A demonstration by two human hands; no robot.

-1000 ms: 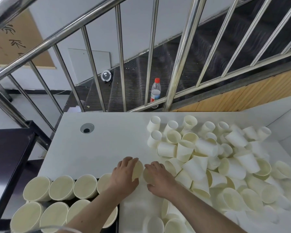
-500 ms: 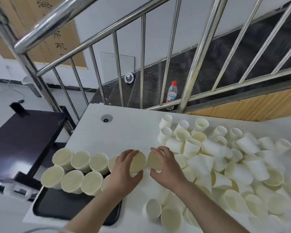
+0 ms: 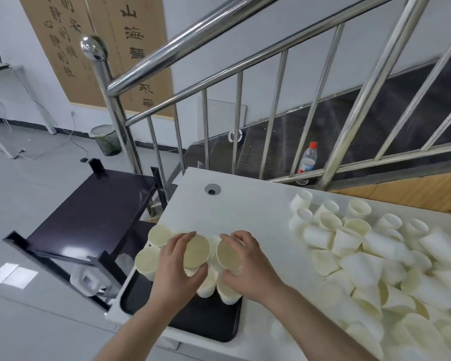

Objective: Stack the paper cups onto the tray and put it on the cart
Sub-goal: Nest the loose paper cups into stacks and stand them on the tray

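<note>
We are holding one paper cup [image 3: 196, 251] in the left hand [image 3: 176, 276] and another cup [image 3: 229, 255] in the right hand [image 3: 248, 269], fingers curled round their walls, above the black tray [image 3: 208, 323] on the worktop [image 3: 248, 201]. Light and easily crushed, they are best gripped gently by the sides. Several cups are standing on the tray, dozens more lying loose [image 3: 375, 261], too many to count; the cart [image 3: 89, 209] is waiting alongside.

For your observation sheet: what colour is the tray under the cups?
Black: the tray shows best in the head view.
</note>
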